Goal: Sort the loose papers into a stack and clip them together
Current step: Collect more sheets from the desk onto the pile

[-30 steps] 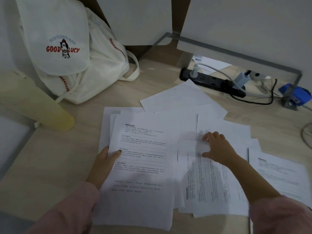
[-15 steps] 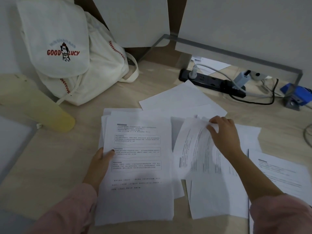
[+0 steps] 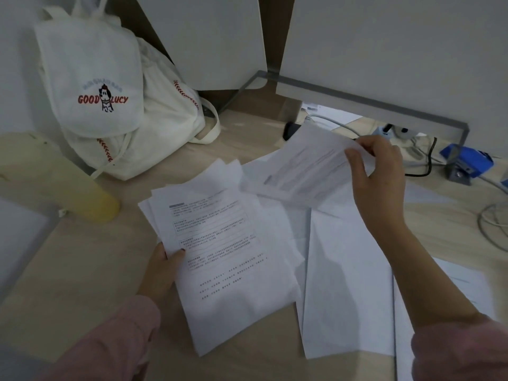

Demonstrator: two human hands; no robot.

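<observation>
My left hand [image 3: 162, 273] grips the left edge of a loose stack of papers [image 3: 228, 268], printed page on top, resting tilted on the wooden desk [image 3: 90, 270]. My right hand [image 3: 379, 174] pinches the corner of a single printed sheet [image 3: 308, 166] and holds it lifted above the desk, to the upper right of the stack. More loose sheets [image 3: 346, 287] lie spread under and to the right of my right forearm. No clip is visible.
A white cloth backpack [image 3: 110, 100] leans at the back left, with a yellow cylinder [image 3: 55, 182] lying in front of it. A black power strip [image 3: 291, 130], cables [image 3: 428, 160] and a blue device [image 3: 464, 163] sit at the back right under a grey rail.
My right hand has picked one printed sheet off the spread and raised it up and back. My left hand has gathered its stack, which now lies more tilted.
</observation>
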